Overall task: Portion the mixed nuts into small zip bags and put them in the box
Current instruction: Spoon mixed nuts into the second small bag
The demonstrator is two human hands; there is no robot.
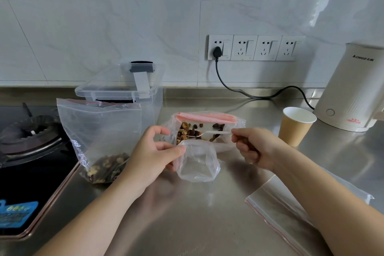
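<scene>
From the head view, we see the left hand (154,151) at centre frame pinching the rim of a small bag (197,162), thumb on the near edge, holding its mouth open; the bag looks empty. The right hand (252,147), just right of centre, grips the handle of a white spoon (209,133), fingers curled round it. The spoon's bowl reaches into the nut bag (205,129) behind, a clear bag with a pink zip strip lying on the counter (187,214). We cannot tell whether the bowl carries nuts; it blurs into the mix.

We count three further bags: one big bag (99,137) standing left of centre with nuts at its bottom, and what looks like two flat bags (291,203) overlapping at lower right, partly hidden by the right forearm, so their count is uncertain.

The box (122,89) stands behind the big bag at upper left of centre, its lid on; its lower front is hidden by that bag and we cannot make out its contents.

One paper cup (295,124) sits at right, one kettle (353,87) beyond it is cut off by the frame edge, and four sockets (255,48) line the wall, one with a plug. A stove (31,137) is cut off at left.
</scene>
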